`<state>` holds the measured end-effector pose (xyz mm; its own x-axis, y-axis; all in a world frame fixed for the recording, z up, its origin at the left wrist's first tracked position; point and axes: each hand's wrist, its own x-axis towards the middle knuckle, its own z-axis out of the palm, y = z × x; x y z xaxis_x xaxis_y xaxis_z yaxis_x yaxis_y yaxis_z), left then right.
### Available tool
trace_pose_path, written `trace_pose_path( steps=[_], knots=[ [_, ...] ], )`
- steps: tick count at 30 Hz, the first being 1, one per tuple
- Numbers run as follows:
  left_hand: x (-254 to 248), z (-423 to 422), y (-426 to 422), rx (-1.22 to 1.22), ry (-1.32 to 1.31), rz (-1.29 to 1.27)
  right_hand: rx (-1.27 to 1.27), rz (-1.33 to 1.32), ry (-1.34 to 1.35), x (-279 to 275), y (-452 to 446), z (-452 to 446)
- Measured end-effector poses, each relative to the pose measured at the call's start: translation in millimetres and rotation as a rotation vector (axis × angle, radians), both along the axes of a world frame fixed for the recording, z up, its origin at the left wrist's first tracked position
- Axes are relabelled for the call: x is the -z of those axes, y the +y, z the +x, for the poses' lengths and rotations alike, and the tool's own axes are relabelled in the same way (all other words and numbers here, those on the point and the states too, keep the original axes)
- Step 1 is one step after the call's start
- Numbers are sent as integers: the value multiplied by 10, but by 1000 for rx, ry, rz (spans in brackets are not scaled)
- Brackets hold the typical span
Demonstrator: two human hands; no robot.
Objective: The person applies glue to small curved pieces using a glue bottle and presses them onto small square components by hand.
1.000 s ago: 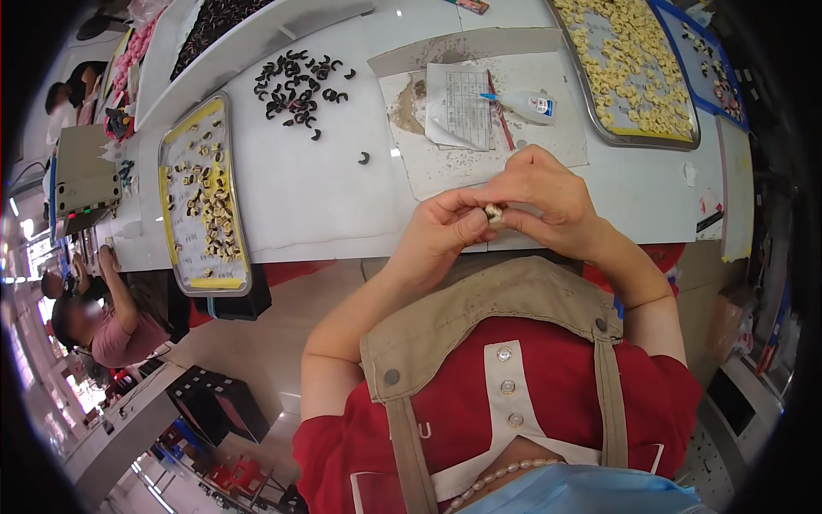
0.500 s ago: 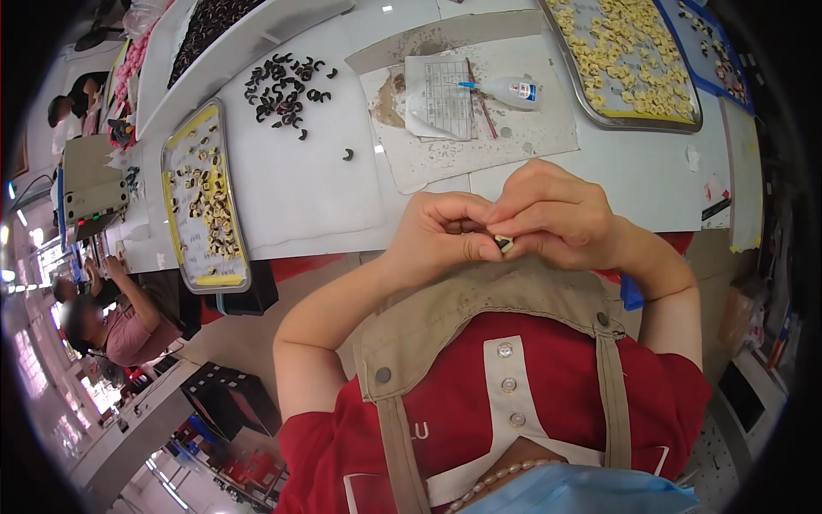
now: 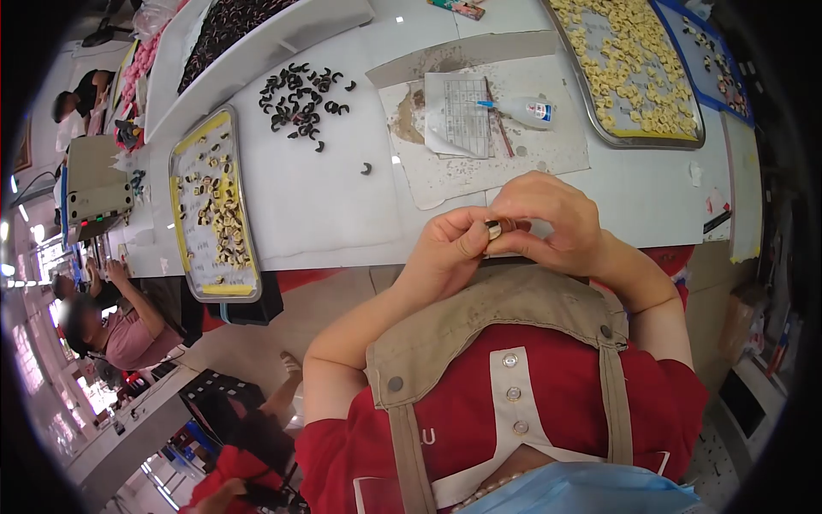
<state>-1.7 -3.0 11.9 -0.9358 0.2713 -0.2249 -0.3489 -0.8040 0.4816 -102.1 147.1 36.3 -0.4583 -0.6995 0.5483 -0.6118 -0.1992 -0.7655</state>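
In front of my apron, my left hand (image 3: 454,248) is closed, with thumb and forefinger pinching a small cream-and-black piece (image 3: 494,230). My right hand (image 3: 552,214) is closed against the same piece from the other side, its fingertips partly hiding it. Just beyond my hands lies a stained white board (image 3: 445,187). On it are a printed paper sheet (image 3: 458,124), a thin reddish-brown stick (image 3: 499,120) and a glue bottle (image 3: 524,111) with a blue tip. Left of the board sits a loose pile of black curved pieces (image 3: 300,101), with one stray black piece (image 3: 366,169) nearer me.
At left a metal tray (image 3: 253,287) bears cream-and-black pieces. Another metal tray (image 3: 589,107) at upper right holds many cream pieces, beside a blue tray (image 3: 741,114). A white bin (image 3: 330,30) of black pieces stands at upper left. Other people (image 3: 128,330) are at left.
The piece between my fingers has turned, and its black part now faces up. My view has shifted slightly, so the table things sit lower and further right. A person in red appears at lower left.
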Motion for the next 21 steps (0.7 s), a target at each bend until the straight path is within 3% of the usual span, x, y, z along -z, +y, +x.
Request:
trace_pose_path(
  steps=[6, 15, 21],
  knots=[
    [110, 45, 27, -58, -5, 285, -7, 68, 65, 42, -93, 26],
    [38, 78, -139, 68, -34, 102, -57, 112, 60, -36, -98, 4],
    [80, 84, -36, -28, -105, 250, -7, 88, 58, 63, -90, 15]
  ],
)
